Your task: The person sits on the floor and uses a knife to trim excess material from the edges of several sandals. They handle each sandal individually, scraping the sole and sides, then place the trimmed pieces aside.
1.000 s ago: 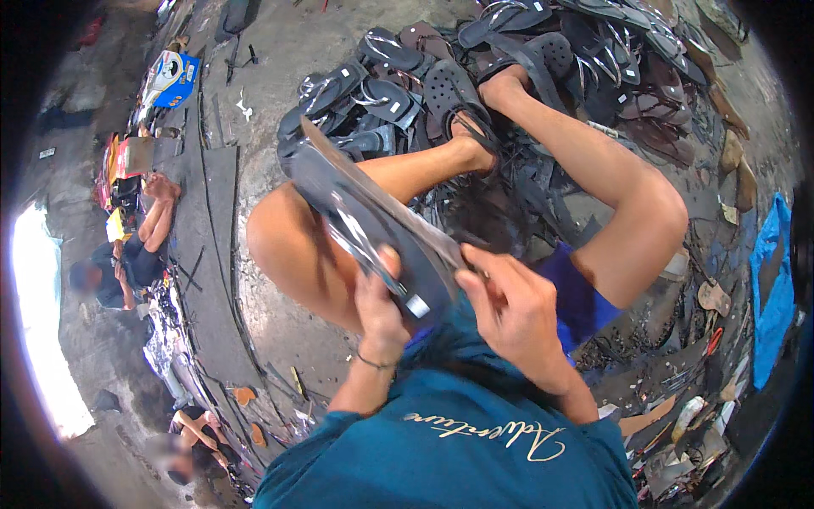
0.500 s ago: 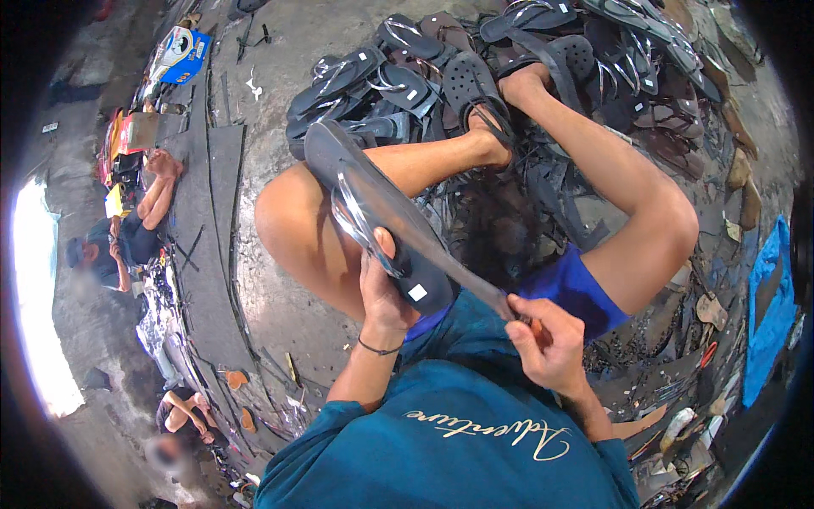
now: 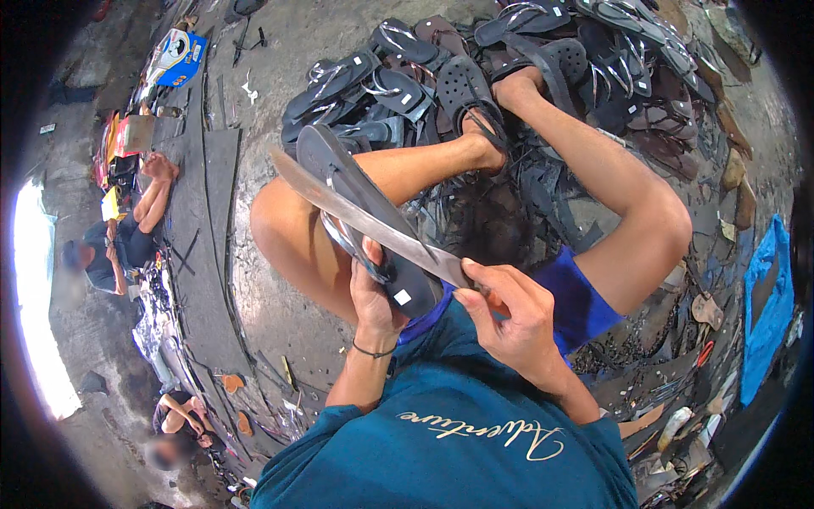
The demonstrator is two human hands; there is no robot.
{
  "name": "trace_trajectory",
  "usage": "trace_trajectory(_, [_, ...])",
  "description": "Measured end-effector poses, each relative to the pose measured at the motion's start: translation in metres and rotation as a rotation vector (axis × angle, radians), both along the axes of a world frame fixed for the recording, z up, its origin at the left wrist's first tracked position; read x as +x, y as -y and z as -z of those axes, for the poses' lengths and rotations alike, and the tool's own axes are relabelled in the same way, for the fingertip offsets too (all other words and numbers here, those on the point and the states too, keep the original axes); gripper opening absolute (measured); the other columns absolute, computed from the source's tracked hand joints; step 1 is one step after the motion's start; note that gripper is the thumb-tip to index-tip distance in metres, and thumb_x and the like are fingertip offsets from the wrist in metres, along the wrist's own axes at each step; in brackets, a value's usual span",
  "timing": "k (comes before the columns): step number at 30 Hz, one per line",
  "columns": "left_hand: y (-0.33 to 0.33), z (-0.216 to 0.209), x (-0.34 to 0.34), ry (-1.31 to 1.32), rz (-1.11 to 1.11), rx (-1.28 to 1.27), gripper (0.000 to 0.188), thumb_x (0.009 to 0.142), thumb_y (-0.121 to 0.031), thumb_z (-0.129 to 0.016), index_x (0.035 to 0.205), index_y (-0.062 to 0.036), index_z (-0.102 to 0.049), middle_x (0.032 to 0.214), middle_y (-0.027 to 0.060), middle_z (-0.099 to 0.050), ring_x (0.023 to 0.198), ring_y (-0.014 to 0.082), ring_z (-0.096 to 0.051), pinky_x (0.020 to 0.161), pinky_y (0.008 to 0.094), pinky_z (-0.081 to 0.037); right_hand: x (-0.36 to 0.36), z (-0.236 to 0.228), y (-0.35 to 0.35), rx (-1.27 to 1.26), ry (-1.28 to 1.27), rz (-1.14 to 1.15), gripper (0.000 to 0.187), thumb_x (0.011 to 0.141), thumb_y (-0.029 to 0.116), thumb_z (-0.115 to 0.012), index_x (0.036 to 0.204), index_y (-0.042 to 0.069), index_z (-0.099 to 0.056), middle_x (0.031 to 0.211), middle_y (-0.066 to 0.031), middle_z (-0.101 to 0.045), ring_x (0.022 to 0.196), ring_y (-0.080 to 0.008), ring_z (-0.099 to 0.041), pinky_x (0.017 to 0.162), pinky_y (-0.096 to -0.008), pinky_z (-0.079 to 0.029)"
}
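Note:
My left hand [image 3: 376,297] grips a dark flip-flop [image 3: 326,157] near its heel, thumb over the strap area and fingers beneath. The flip-flop has shiny silver straps and a small white square sticker on the sole, and it is tilted with the toe pointing up and to the left. In my right hand [image 3: 513,318] is a long, slightly curved knife [image 3: 365,225], pinched between thumb and fingers at its near end. Its grey-brown blade crosses over the sole, with the tip out past the left of the toe. Whether the blade touches the sole I cannot tell.
A heap of dark flip-flops [image 3: 407,89] lies beyond my legs, with dark scraps among my feet. A blue cloth [image 3: 766,310] hangs or lies at the right. At the left are a blue box [image 3: 184,59], long dark sheets [image 3: 212,220] and two seated people.
The knife has swung from along the right edge of the flip-flop to across its top. My right hand has shifted left. The left hand still holds the flip-flop, nearly in place.

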State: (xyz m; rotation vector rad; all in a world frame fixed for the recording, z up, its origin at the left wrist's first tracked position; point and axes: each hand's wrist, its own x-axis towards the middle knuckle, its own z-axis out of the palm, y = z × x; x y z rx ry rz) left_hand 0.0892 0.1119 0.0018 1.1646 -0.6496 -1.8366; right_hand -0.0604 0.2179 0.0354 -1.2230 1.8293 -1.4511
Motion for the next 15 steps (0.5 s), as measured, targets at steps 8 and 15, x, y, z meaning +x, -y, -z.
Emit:
trace_trajectory(8, [-0.011, -0.007, 0.002, 0.120, 0.120, 0.007, 0.052, 0.094, -0.049, -0.055, 0.109, -0.0001, -0.059, 0.089, 0.0105, -0.067, 0.079, 0.0205, -0.067, 0.067, 0.0333, -0.057, -0.016, 0.008, 0.049, 0.073, 0.165, 0.011, 0.024, 0.088, 0.017, -0.070, 0.105, 0.001, -0.069, 0.069, -0.0103, -0.064, 0.056, -0.0145, -0.060, 0.050, -0.0284, -0.046])
trace_trajectory(15, [0.018, 0.005, -0.031, 0.194, 0.289, -0.134, 0.037, 0.102, -0.024, -0.048, 0.131, -0.0009, -0.047, 0.124, 0.0113, -0.058, 0.113, 0.0221, -0.059, 0.096, 0.0359, -0.050, -0.068, 0.012, 0.065, 0.348, 0.523, -0.296, 0.038, 0.089, 0.030, -0.071, 0.107, -0.003, -0.066, 0.059, 0.0048, -0.050, 0.054, -0.0033, -0.041, 0.050, -0.0234, -0.036])
